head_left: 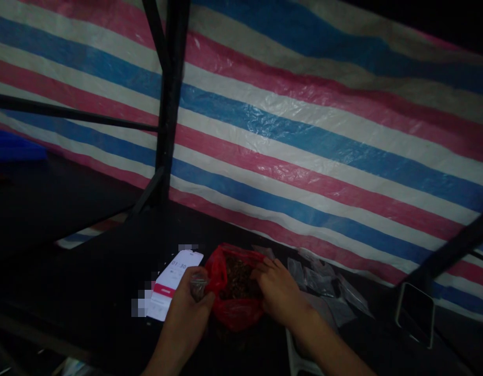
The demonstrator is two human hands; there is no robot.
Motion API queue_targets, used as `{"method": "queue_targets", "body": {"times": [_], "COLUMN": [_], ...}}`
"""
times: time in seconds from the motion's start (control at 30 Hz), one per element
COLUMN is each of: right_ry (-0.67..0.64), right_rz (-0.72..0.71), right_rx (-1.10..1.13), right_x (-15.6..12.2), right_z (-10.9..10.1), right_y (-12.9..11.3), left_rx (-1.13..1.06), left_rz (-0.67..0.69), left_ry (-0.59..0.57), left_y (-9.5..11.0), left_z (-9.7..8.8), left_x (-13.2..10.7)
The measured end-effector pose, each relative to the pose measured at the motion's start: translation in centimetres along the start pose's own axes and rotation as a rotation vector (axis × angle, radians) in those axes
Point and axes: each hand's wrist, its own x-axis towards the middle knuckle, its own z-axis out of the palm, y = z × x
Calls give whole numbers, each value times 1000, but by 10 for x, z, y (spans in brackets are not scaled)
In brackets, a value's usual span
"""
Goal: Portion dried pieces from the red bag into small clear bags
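A red plastic bag (237, 316) stands with its mouth wide, full of small dark brown dried pieces (237, 274). On its left side my left hand (186, 308) is closed around a small clear plastic bag (198, 284), whose crumpled top shows between thumb and fingers. My right hand (280, 290) reaches over the red bag's right rim, fingers bent and tips at the brown pieces. What those fingertips grip, if anything, is hidden in the dim light.
A lit phone (173, 287) lies left of my left hand. Several small clear packets (318, 279) lie right of the red bag, near a pale tray (298, 360). A dark-screened device (416, 316) leans at the right. Black frame posts (169, 115) stand before a striped sheet (304, 130).
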Motion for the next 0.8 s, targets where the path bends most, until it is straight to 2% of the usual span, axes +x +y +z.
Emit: {"method": "queue_targets", "body": {"times": [0.27, 0.43, 0.6, 0.7, 0.8], "right_ry": [51, 95, 102, 135, 189], "right_rz": [35, 102, 136, 118, 98], "right_rx": [231, 423, 707, 833, 904], "right_x": [-5, -9, -10, -12, -17], "right_z": [13, 19, 28, 21, 2], "right_y": [-6, 0, 5, 6, 6], "left_rx": [-84, -74, -23, 7, 68], "left_rz": [-28, -34, 63, 158, 209], "left_ry": [-19, -8, -44, -61, -127], "left_y": [7, 12, 10, 5, -3], "left_z": [25, 32, 34, 36, 37], "left_x": [-5, 2, 7, 10, 13]}}
